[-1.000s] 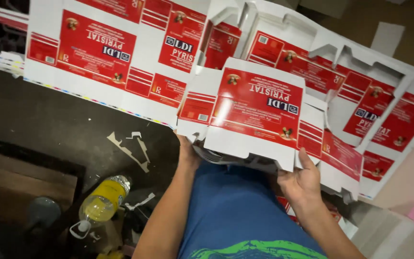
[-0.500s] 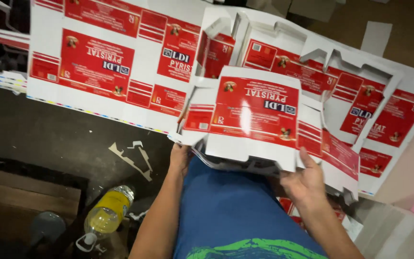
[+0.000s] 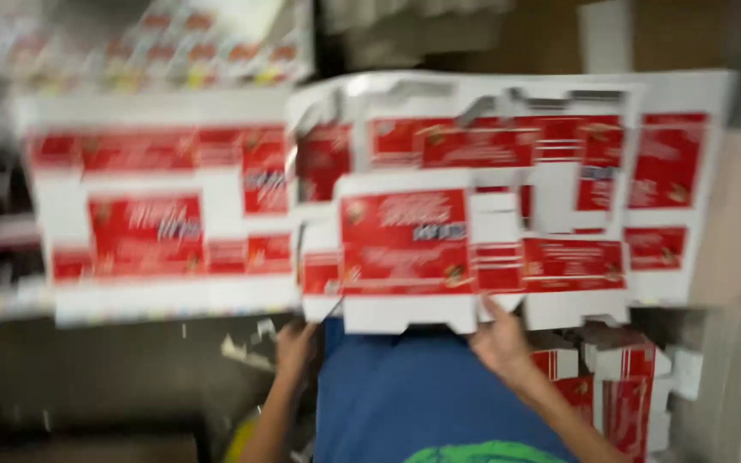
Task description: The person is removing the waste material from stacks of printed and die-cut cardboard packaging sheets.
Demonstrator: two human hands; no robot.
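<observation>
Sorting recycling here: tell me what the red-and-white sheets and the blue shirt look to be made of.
Red-and-white sheets: likely printed paperboard, flat with die-cut edges and bare white margins; blur hides any gloss. Blue shirt: seemingly soft knit fabric, matte. Both hands, left hand and right hand, grip the front sheet's lower edge.

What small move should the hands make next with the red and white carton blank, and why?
Probably lift the carton blank clear of the printed sheet behind it. The left hand and right hand both grip its lower edge, and it overlaps that sheet. The picture is blurred, so whether any tab joins them cannot be told.
</observation>
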